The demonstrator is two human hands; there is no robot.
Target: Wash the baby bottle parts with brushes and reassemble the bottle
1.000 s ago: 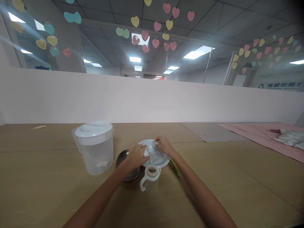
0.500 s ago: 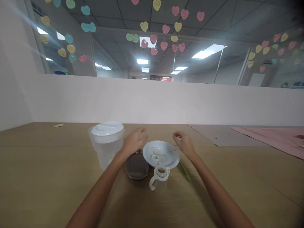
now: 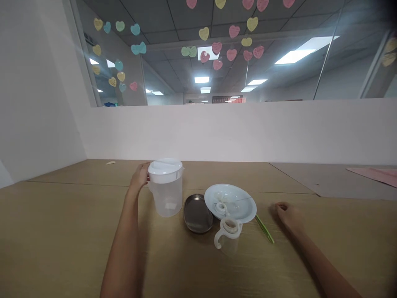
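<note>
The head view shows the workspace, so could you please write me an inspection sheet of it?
Surface: brown table, with a grey sheet at back right.
Things: lidded pitcher, upright; metal tray between it and the bowl; white parts in the bowl; hooked jar before it; green strip at its right.
Clutter: pink cloth at far right; pale piece at back left.
Left hand: against the pitcher's left side, grip partly hidden.
Right hand: fingers curled; nothing visible in them.
Cables: nothing seen.
Surroundings: white wall; heart notes above it.
</note>
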